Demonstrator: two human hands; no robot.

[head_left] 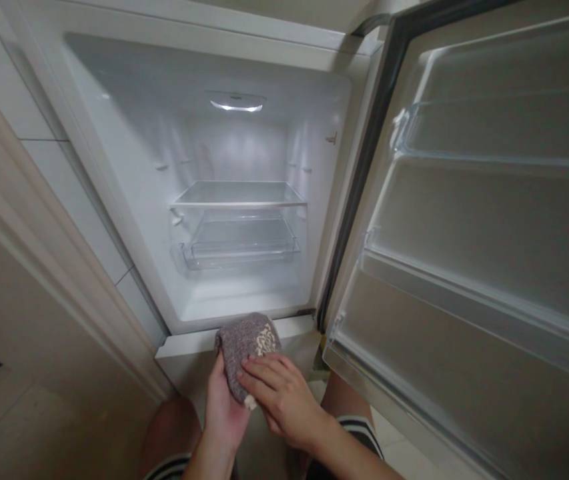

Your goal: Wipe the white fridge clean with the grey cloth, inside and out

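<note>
A folded grey-brown cloth (241, 347) with a cream, textured patch on its right side is between my two hands, just in front of the fridge's lower front edge. My left hand (227, 407) supports it from below and the left, its fingers mostly hidden behind the cloth. Across the cloth's lower right lies my right hand (284, 397), fingers together and pressed on the fabric. Beyond the cloth stands the open fridge compartment (244, 297), lit by a lamp (237, 101) at the top.
Inside the fridge are a glass shelf (241, 193) and a clear drawer (244, 250) beneath it. The fridge door (464, 220) stands wide on the right, with clear door racks (464, 287). A pale frame (54, 220) runs along the left. My knees are below.
</note>
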